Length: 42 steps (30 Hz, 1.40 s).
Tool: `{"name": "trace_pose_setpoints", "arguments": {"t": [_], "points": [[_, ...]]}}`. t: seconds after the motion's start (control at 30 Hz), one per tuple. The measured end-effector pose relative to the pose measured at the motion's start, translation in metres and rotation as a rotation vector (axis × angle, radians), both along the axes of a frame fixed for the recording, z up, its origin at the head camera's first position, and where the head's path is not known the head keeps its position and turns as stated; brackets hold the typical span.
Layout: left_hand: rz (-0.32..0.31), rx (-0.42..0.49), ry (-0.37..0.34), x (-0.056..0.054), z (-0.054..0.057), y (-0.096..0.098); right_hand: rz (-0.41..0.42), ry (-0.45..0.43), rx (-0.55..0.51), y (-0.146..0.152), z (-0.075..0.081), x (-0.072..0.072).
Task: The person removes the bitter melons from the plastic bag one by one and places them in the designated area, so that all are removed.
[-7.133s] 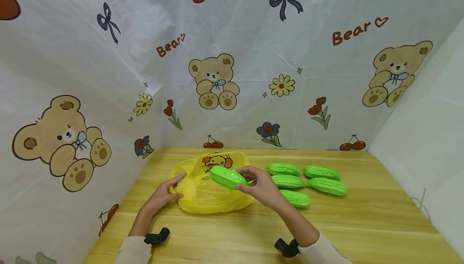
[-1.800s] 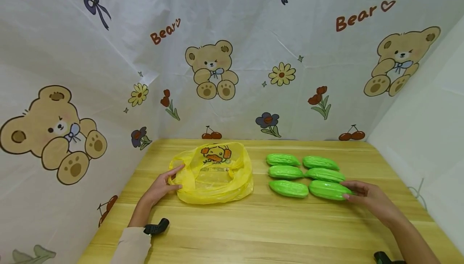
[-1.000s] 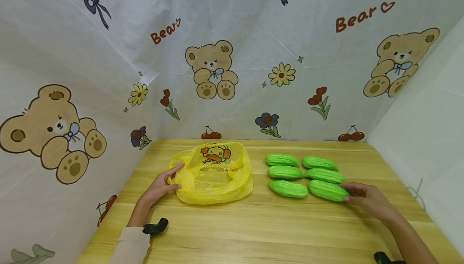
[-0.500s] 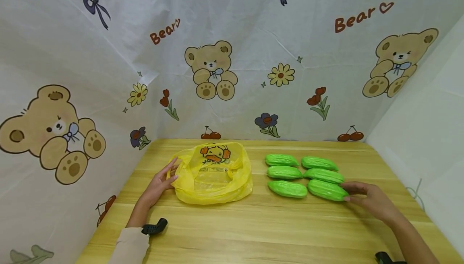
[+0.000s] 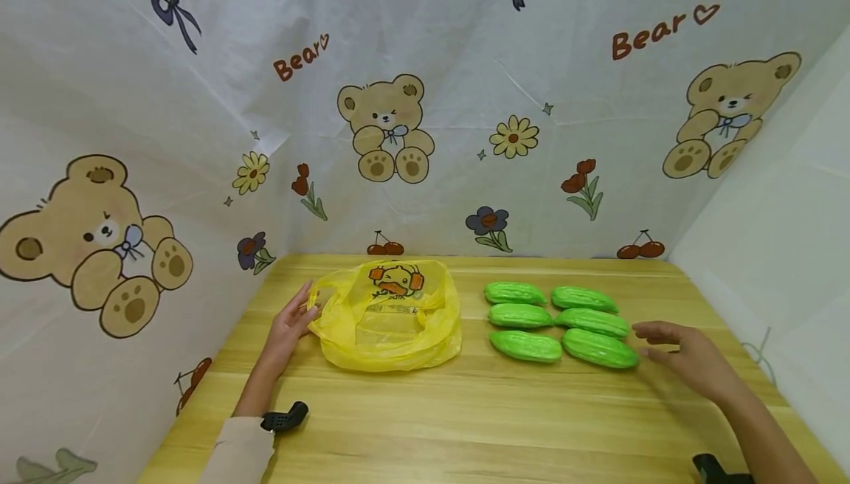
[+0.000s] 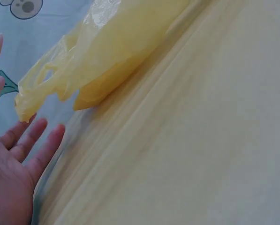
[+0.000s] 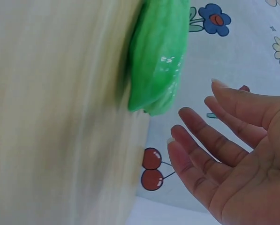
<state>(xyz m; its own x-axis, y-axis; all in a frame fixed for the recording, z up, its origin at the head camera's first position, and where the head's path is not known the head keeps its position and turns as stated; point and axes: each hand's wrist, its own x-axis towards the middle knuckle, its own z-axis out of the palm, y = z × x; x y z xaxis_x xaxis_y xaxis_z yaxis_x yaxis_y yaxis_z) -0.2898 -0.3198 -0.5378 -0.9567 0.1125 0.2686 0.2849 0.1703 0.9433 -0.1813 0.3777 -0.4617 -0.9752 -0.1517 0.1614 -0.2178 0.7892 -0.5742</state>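
Note:
A yellow plastic bag [image 5: 392, 355] with a duck print stands with its mouth wide on the left half of the table. My left hand [image 5: 287, 329] is at the bag's left handle, fingers spread and relaxed; in the left wrist view the fingertips [image 6: 58, 133] lie just under the handle's end. Several green bitter melons lie in two columns on the right. Nearest my right hand [image 5: 690, 358] is the front right bitter melon [image 5: 600, 349]. That hand holds nothing, its fingers loosely bent; the right wrist view shows a gap between it and the bitter melon [image 7: 156, 61].
The wooden table [image 5: 465, 425] meets a white cloth backdrop [image 5: 451, 218] with bear prints at the back and left. A white side wall [image 5: 790, 248] stands on the right, with a thin cord [image 5: 764, 355] near the table edge.
From the bag, the right hand carried a bitter melon to the front right spot and has now let go, drawing back slightly. The left hand has released the bag's edge and shifted left.

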Motion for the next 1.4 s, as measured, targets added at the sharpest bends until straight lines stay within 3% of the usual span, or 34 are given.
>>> {"name": "trace_pose_setpoints", "arguments": {"t": [0.17,0.43,0.6,0.67,0.9,1.07,1.2,1.4], "points": [[0.096,0.008,0.070,0.003,0.012,0.004,-0.004,0.011,0.005,-0.008,0.016,-0.001],[0.231,0.085,0.082,0.017,0.055,0.020,-0.029,0.069,0.011,-0.023,0.039,-0.009],[0.245,0.114,0.096,0.015,0.076,0.022,-0.002,0.099,-0.012,-0.028,0.053,-0.017],[0.228,0.104,0.112,0.010,0.078,0.019,0.004,0.111,-0.013,-0.030,0.059,-0.020],[0.143,-0.027,0.137,0.009,0.095,0.022,-0.001,0.118,-0.011,-0.039,0.074,-0.027],[0.096,-0.130,0.193,-0.008,0.094,0.024,-0.007,0.137,-0.025,-0.046,0.085,-0.031],[0.115,-0.227,0.242,-0.019,0.094,0.028,-0.018,0.155,-0.027,-0.049,0.092,-0.035],[0.156,-0.373,0.285,-0.025,0.111,0.038,-0.016,0.177,-0.025,-0.056,0.098,-0.043]]}}
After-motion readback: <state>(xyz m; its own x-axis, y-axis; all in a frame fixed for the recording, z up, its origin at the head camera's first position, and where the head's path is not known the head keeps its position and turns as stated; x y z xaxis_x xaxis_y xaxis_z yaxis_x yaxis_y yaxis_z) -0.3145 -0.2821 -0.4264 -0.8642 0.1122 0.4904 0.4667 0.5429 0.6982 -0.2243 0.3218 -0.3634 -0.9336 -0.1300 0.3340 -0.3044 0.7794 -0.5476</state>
